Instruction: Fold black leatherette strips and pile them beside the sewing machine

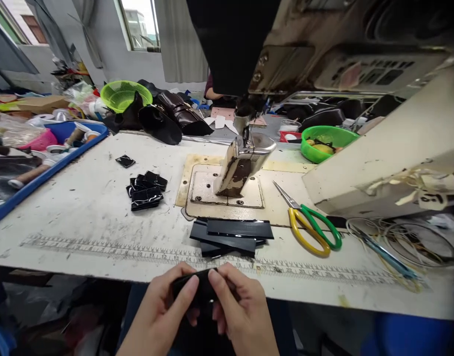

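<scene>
Between my left hand [171,301] and my right hand [237,304] is a small black leather-like piece [202,287], pinched under both thumbs at the table's front edge. The fingers hide much of it. Just beyond my hands lies a loose stack of flat black strips [232,235]. Further left sits a pile of shorter, shiny folded black pieces [147,190], with one single black square [125,160] behind it. A printed ruler scale [138,250] runs across the tabletop in front of the strips.
A post-bed sewing machine [241,163] rises at the centre, its head overhanging. Scissors [310,222] with yellow and green handles lie right, near a tangle of cord [415,242]. A blue tray [97,129] borders the left; a green basket [315,148] stands behind. A person's arm [212,91] shows at the back.
</scene>
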{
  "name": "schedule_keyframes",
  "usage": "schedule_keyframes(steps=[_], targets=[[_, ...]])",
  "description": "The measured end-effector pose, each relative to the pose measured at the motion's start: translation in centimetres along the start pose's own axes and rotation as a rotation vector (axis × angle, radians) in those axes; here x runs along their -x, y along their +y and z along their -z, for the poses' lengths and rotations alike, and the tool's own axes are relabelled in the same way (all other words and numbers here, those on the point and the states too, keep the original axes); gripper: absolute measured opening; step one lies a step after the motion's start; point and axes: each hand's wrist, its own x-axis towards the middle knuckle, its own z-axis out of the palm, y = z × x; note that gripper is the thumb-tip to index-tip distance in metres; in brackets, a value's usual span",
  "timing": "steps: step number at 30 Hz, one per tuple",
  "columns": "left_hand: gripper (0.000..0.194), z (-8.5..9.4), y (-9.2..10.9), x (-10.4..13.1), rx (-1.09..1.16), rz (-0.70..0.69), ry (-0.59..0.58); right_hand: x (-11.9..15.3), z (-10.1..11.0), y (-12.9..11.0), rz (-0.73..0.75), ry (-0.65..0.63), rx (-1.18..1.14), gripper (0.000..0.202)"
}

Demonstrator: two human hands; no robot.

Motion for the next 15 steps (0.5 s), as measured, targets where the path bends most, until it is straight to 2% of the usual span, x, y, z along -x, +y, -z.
schedule_keyframes(steps=[3,7,9,12,15], targets=[[0.045,0.6,-0.3,-0.7,0.079,0.085,0.053,-0.9,0.8,0.1,-0.093,-0.018,-0.182,0.064],[0.056,1.2,-0.6,-1.4,0.129,0.188,0.032,-1.4,2.0,0.2,-0.071,-0.043,-0.353,0.068],[0.059,1.1,-0.4,-1.4,0.152,0.199,0.01,-1.3,2.4,0.1,-0.061,-0.036,-0.364,0.065],[0.056,0.4,-0.1,-1.2,0.155,0.191,0.04,-0.9,2.7,0.1,-0.041,-0.035,-0.329,0.059],[0.059,0.7,0.3,-1.3,0.095,0.126,0.068,-0.5,2.9,0.2,-0.029,-0.051,-0.243,0.055]])
